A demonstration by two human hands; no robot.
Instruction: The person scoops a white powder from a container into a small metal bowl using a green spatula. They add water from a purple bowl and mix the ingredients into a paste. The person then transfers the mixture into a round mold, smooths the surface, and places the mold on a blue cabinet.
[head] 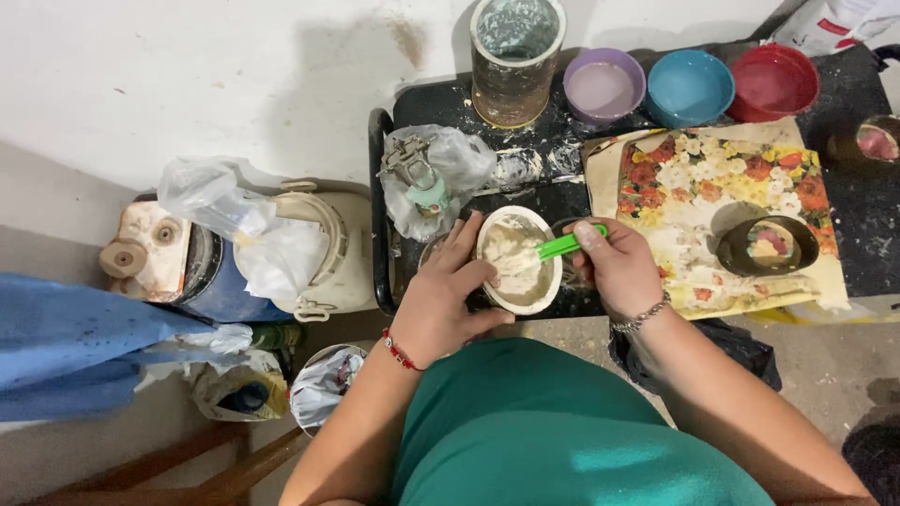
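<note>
My left hand [448,298] grips the near left rim of a small round bowl [547,284] holding thick off-white paste. My right hand [614,267] pinches a green spatula [565,245] whose tip sits in the paste. The bowl rests at the front edge of a black, paint-spattered table [858,211]. A red bead bracelet is on my left wrist and a metal chain bracelet on my right.
A floral printed sheet [712,187] lies to the right with a dark ring-shaped piece [767,245] on it. Purple [605,86], blue [690,88] and red [774,82] bowls and a tall jar [516,58] stand at the back. A plastic bag with a clip [427,178] lies left of the bowl. Buckets and bags crowd the floor on the left.
</note>
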